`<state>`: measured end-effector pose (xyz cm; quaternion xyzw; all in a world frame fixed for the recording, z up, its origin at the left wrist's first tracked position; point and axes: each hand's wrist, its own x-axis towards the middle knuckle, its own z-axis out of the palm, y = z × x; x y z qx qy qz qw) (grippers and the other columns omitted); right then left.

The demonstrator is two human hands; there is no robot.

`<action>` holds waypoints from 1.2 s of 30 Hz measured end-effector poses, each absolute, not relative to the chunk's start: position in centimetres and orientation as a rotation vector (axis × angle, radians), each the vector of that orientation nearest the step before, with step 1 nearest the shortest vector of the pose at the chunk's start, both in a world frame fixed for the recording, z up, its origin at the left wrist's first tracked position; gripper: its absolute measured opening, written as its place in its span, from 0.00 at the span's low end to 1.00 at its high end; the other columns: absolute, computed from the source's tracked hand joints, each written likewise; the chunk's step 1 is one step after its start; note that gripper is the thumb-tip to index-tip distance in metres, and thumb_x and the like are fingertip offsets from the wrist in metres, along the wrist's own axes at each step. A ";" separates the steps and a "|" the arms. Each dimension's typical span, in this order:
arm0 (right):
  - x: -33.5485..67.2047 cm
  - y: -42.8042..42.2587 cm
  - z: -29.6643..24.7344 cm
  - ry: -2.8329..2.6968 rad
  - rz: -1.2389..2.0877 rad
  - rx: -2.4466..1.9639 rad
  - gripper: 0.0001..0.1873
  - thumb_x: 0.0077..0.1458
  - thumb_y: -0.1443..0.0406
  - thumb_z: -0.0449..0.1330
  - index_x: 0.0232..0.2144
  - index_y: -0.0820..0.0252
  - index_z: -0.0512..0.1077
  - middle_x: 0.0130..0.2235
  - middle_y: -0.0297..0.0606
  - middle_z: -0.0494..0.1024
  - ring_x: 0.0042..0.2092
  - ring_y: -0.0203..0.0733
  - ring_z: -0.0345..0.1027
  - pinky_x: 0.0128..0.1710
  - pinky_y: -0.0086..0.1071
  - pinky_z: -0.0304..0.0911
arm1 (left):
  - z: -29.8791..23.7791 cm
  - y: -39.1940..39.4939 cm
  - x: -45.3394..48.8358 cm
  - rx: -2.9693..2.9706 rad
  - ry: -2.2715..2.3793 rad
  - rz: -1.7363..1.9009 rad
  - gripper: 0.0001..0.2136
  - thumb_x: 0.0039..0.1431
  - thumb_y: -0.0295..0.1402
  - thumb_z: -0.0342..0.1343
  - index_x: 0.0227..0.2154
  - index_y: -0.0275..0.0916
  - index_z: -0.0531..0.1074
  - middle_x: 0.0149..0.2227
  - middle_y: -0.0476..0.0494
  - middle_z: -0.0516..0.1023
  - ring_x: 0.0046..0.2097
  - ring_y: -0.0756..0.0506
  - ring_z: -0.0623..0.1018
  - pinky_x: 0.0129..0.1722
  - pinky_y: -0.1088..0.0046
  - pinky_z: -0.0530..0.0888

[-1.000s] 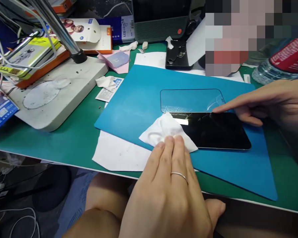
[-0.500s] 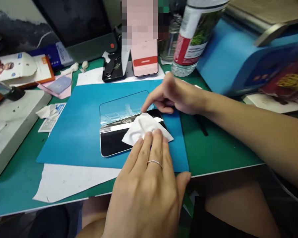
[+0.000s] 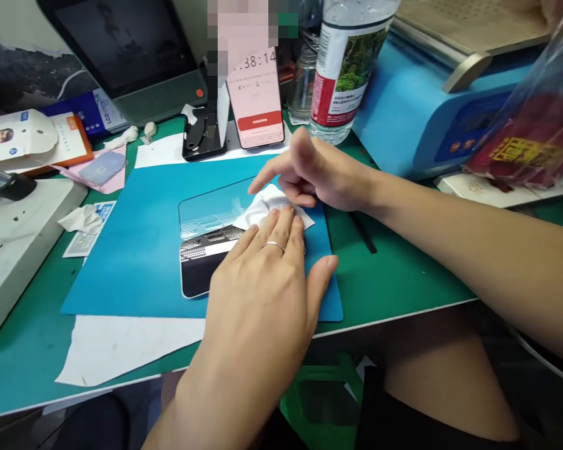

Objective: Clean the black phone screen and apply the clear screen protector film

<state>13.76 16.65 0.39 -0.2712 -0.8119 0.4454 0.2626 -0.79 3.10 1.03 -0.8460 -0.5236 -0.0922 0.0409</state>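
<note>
A phone-sized glass panel (image 3: 211,209) with a glossy, reflecting face lies on the blue mat (image 3: 136,250). My left hand (image 3: 263,287), a ring on one finger, reaches in from the front. Its stretched fingers lie flat on a white wipe (image 3: 258,206), pressing it against the right part of the panel and hiding the area beneath. My right hand (image 3: 316,169) comes from the right, at the panel's far edge. Its thumb sticks up, the index finger points left and the other fingers bend loosely with nothing in them. Whether its index fingertip touches the glass I cannot tell.
Behind the mat stand a lit phone (image 3: 256,100), a black phone-sized case (image 3: 201,134) and a water bottle (image 3: 347,75). A blue machine (image 3: 413,119) is at the right. A thin black strip (image 3: 363,234) lies beside the mat. Crumpled tissue (image 3: 82,219) lies left.
My left hand has slid the wipe away from me, toward the panel's far edge. My right hand has shifted slightly left and its index finger has lifted a little. The view has shifted slightly.
</note>
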 end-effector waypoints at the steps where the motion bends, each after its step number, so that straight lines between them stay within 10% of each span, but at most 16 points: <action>1: 13.9 16.8 0.4 -2.209 1.216 -0.729 0.58 0.58 0.28 0.29 0.42 0.66 0.81 0.15 0.27 0.59 0.20 0.33 0.54 0.26 0.33 0.51 | 1.1 3.2 -1.1 -2.589 -1.632 -0.275 0.26 0.77 0.43 0.45 0.64 0.27 0.71 0.66 0.31 0.71 0.68 0.33 0.72 0.64 0.52 0.74; 14: 14.0 17.0 1.5 -2.379 1.137 -1.012 0.67 0.48 0.24 0.25 0.48 0.64 0.82 0.17 0.35 0.63 0.19 0.38 0.53 0.22 0.40 0.44 | 0.9 1.3 -7.0 -2.339 -1.970 -0.355 0.27 0.77 0.42 0.46 0.65 0.24 0.69 0.68 0.27 0.69 0.70 0.33 0.69 0.66 0.53 0.71; 30: 13.6 17.6 2.0 -2.508 0.944 -1.199 0.31 0.49 0.32 0.62 0.42 0.40 0.86 0.19 0.40 0.70 0.19 0.40 0.58 0.21 0.42 0.46 | 0.1 -3.1 -10.8 -2.365 -1.802 -0.446 0.23 0.75 0.33 0.42 0.61 0.23 0.73 0.63 0.30 0.75 0.65 0.36 0.76 0.67 0.63 0.70; 36: 15.5 17.9 1.7 -2.739 1.006 -1.236 0.40 0.31 0.37 0.76 0.49 0.37 0.83 0.20 0.39 0.72 0.19 0.38 0.61 0.16 0.38 0.53 | 0.5 -3.8 -10.7 -2.380 -1.707 -0.418 0.23 0.74 0.30 0.42 0.58 0.20 0.76 0.59 0.28 0.79 0.60 0.34 0.80 0.62 0.62 0.76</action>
